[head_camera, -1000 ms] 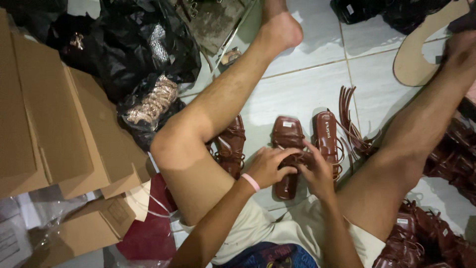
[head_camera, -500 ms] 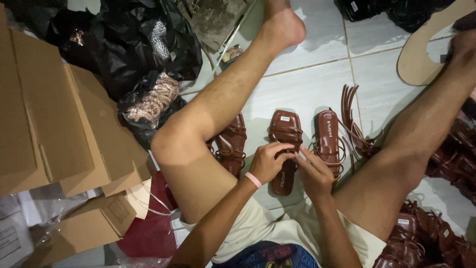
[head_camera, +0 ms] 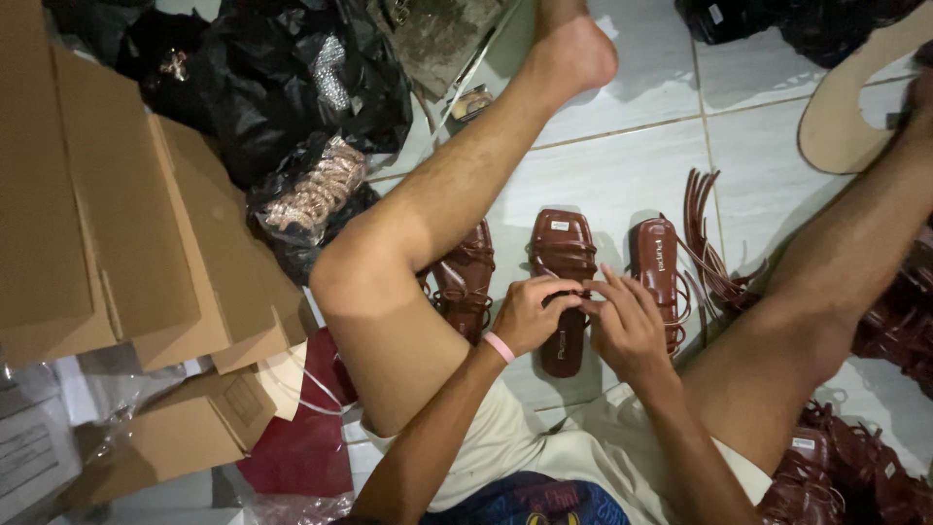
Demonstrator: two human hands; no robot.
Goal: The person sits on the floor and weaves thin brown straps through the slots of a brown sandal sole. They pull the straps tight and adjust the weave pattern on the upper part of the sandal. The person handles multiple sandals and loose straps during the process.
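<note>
The head view is looking down on a white tiled floor (head_camera: 622,156) where a person is sitting with bare legs spread wide. At the left, a stack of flat brown cardboard boxes (head_camera: 107,233) is leaning, filling most of that side. At the far left, crumpled black plastic bags (head_camera: 282,87) are lying in a heap, with a bundle of pale beaded straps (head_camera: 316,190) showing from one of them. At the near right, a pile of dark brown strappy sandals (head_camera: 855,467) is lying beside the person's right leg. At the far right edge, a flat tan sole cutout (head_camera: 855,107) is resting on the tiles. A dark red cloth pouch (head_camera: 301,437) is lying near the boxes, under the left knee.

Between the legs, three sandals are lying side by side. The middle one, a dark brown square-toed flat sandal (head_camera: 562,248), is pointing its toe away from the person. The left hand (head_camera: 530,313), with a pink band at its wrist, is curling its fingers over this sandal's straps at mid-length. The right hand (head_camera: 627,321) is meeting it there, fingers pinching narrowly at the same straps. A second brown sandal with loose laces (head_camera: 658,262) is lying just right of it, and a third strappy brown sandal (head_camera: 465,282) just left, beside the left knee.
</note>
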